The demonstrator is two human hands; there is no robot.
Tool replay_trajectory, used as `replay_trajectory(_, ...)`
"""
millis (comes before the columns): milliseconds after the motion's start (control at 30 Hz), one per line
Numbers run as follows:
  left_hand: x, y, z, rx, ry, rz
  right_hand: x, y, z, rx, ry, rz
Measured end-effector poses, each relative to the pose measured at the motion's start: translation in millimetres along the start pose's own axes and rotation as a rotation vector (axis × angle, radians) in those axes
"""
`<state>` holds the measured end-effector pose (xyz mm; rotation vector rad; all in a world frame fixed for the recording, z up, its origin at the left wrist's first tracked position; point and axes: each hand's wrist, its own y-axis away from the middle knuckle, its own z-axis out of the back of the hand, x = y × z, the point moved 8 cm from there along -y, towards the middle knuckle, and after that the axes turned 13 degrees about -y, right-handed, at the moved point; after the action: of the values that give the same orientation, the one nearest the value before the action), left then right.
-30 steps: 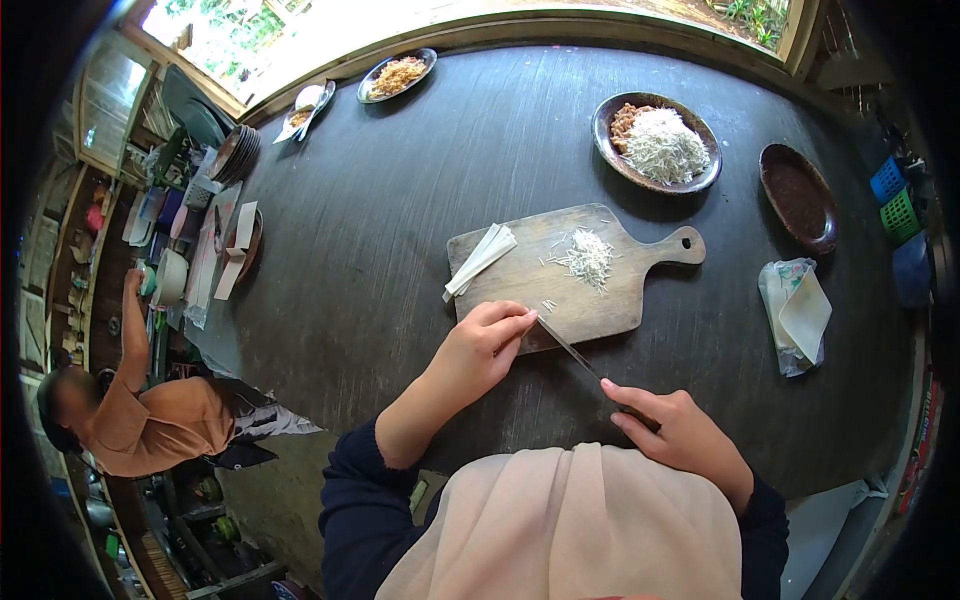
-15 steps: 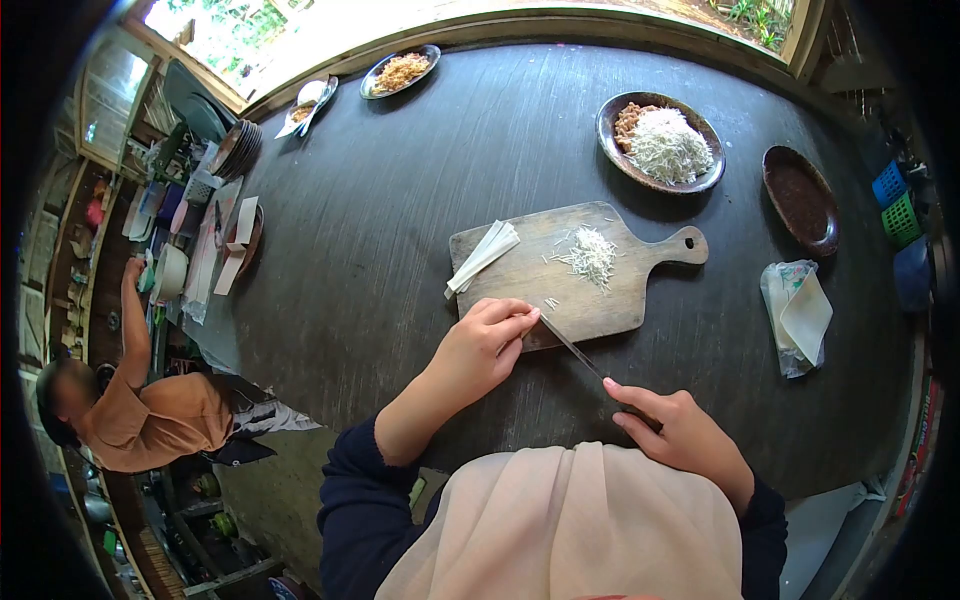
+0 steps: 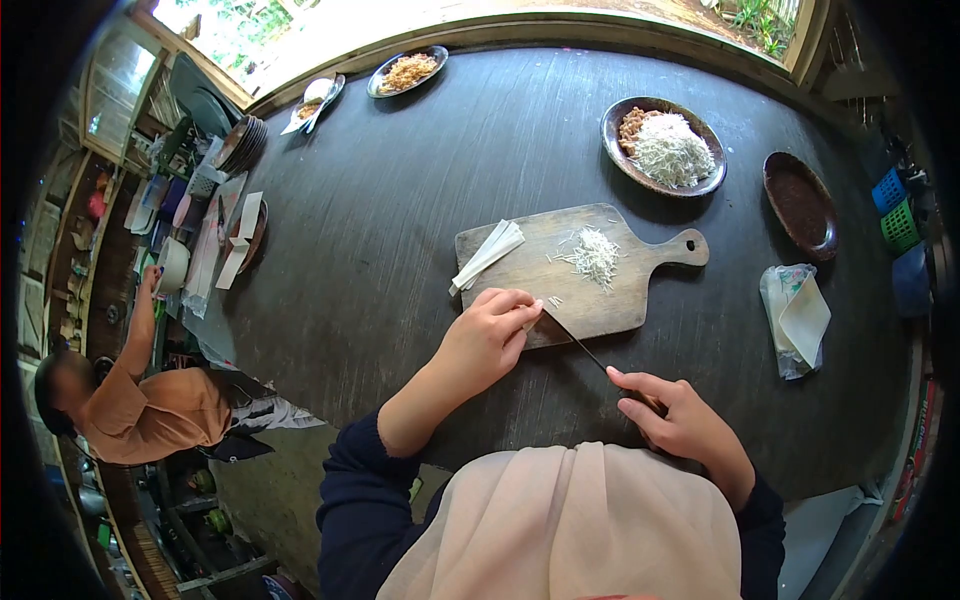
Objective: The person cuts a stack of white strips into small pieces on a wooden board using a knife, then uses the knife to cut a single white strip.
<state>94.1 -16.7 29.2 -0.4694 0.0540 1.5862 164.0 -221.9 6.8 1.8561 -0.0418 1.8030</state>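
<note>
My right hand (image 3: 680, 415) is wrapped round the handle of a knife (image 3: 578, 343), whose thin blade reaches up-left to my left fingertips. My left hand (image 3: 492, 340) is closed at the lower edge of a wooden cutting board (image 3: 625, 300); what it pinches is too hidden to name. A few short white slivers (image 3: 556, 301) lie by its fingertips. On the board are a heap of fine white shreds (image 3: 594, 256) and, at the left, a bundle of white strips (image 3: 489, 256).
A plate (image 3: 612, 150) heaped with white shreds and brown pieces stands beyond the board. An oval dish (image 3: 800, 205) and plastic packet (image 3: 795, 320) lie right. Two small plates (image 3: 408, 72) stand far left. A person (image 3: 150, 410) is at the left.
The knife blade has turned and now shows as a thin dark edge. My left hand has shifted slightly upward. The other person's raised hand has moved a little to the right, beside the white bowl.
</note>
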Motion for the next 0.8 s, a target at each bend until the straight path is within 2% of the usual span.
replay_trajectory(300, 3.9, 1.8, 1.6, -0.047, 0.016, -0.011, -4.8, 0.0, -5.2, 0.003, -0.058, -0.088)
replay_trajectory(500, -2.0, 5.3, 3.9, -0.058, 0.015, -0.029, -3.1, 3.1, -4.6, -0.015, 0.023, 0.033)
replay_trajectory(800, -0.7, 6.0, 0.7, -0.062, -0.030, -0.048, -8.8, 4.7, -4.5, -0.040, -0.030, 0.015)
